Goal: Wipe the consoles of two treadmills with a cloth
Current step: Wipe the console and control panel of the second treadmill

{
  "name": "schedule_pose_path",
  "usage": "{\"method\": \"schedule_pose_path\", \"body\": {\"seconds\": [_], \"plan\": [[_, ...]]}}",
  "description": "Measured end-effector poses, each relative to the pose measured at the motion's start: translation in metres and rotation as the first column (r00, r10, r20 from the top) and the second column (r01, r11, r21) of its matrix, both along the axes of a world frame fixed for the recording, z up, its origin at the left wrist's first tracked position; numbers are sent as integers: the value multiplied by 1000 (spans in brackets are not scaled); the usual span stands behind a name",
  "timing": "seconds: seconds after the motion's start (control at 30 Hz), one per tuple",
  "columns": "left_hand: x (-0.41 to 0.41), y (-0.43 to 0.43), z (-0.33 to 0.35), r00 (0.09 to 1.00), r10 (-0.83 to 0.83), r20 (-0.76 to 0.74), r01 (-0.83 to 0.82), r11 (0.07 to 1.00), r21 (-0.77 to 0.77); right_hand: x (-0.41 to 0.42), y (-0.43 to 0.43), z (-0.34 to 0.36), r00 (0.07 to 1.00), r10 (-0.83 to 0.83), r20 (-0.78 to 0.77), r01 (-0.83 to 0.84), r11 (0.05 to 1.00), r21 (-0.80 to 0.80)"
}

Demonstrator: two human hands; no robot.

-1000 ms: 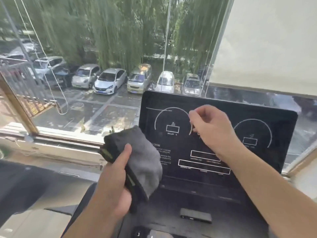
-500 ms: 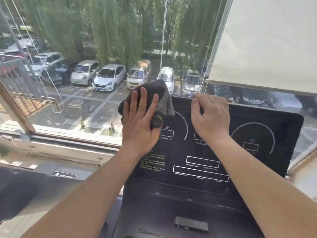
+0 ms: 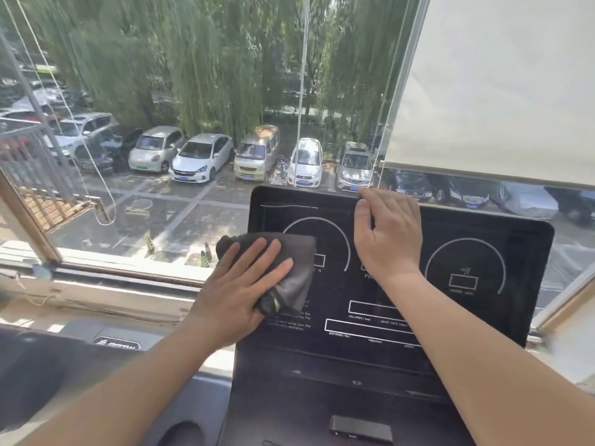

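A black treadmill console (image 3: 467,317) with white dial outlines and display boxes stands in front of me, below the window. My left hand (image 3: 238,284) presses a folded grey cloth (image 3: 299,265) flat against the console's left side with straight fingers. My right hand (image 3: 386,236) grips the console's top edge near the middle, fingers curled over the rim and thumb on the screen face.
A second treadmill's dark console (image 3: 48,381) sits at lower left. A small black clip (image 3: 360,429) lies on the lower panel. A window with a white roller blind (image 3: 499,85) and hanging cords (image 3: 302,91) is just behind the console.
My left hand has slid the cloth down from the console's top left corner onto its left face. My right hand stays on the top edge.
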State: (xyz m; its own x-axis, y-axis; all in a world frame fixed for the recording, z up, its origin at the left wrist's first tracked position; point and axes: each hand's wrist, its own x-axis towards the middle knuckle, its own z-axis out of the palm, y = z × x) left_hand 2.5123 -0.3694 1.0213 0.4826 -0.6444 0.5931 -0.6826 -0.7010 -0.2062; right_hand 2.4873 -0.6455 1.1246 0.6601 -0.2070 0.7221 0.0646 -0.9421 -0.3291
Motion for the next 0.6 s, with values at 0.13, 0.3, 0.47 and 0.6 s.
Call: {"method": "schedule_pose_path", "body": {"seconds": [0.13,0.3,0.47,0.6], "plan": [[22,-50,64,974,91,-208,-158,930,-332,-3,1,5,999,-8,-37,9,1000,11],[-5,-98,41,952,195,-238,-261,920,-293,-5,0,10,998,19,-52,-16,999,43],[-23,-69,-1,991,-131,-37,135,981,142,-4,-2,8,998,17,-53,-16,1000,27],[19,-40,48,983,-172,59,147,941,304,-4,0,7,999,-5,-42,6,999,32]]}}
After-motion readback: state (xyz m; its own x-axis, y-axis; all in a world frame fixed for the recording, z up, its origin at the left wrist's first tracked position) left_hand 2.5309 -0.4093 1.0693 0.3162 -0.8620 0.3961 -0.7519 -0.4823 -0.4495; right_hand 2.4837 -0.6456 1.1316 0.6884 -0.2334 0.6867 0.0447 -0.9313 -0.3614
